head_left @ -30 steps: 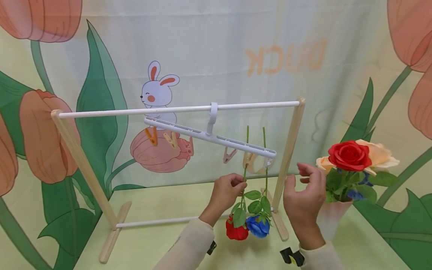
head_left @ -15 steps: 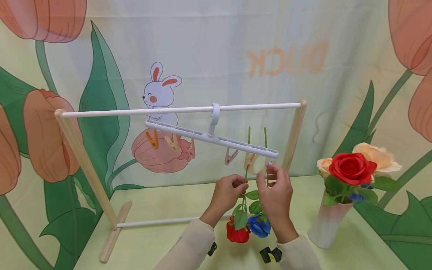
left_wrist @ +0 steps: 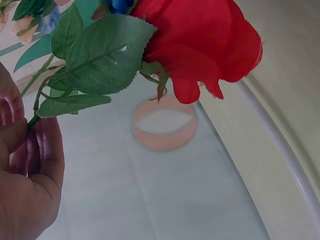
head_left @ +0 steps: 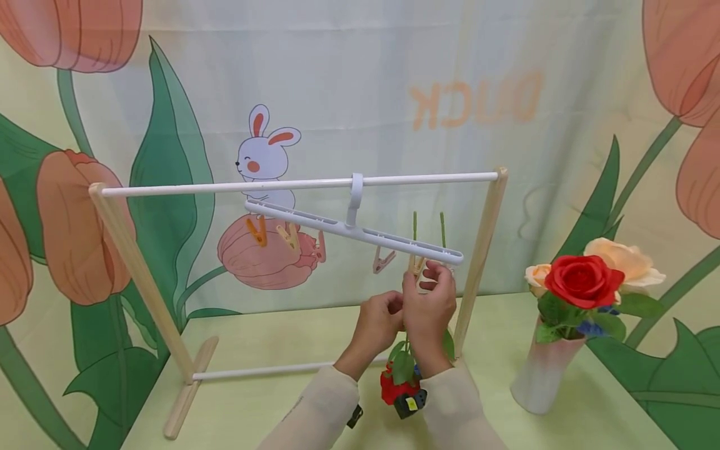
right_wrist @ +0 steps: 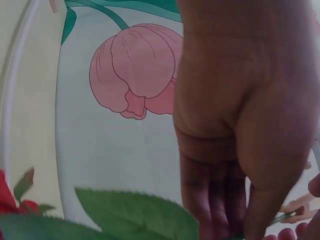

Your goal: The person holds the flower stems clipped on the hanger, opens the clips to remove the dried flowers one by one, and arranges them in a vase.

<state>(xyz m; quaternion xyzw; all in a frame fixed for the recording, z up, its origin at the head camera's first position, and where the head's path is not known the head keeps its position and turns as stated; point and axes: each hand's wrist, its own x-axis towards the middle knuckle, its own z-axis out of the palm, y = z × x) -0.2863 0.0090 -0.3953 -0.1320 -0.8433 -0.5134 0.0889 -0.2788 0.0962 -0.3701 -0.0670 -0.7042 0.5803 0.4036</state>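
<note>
Your left hand pinches the red rose's stem, which hangs upside down from its peg on the tilted hanger. So the stem runs straight up-down, peg right above your right hand, whose fingertips pinch it. Left wrist view shows the bloom close up; head view mostly hides it behind your sleeves.
</note>
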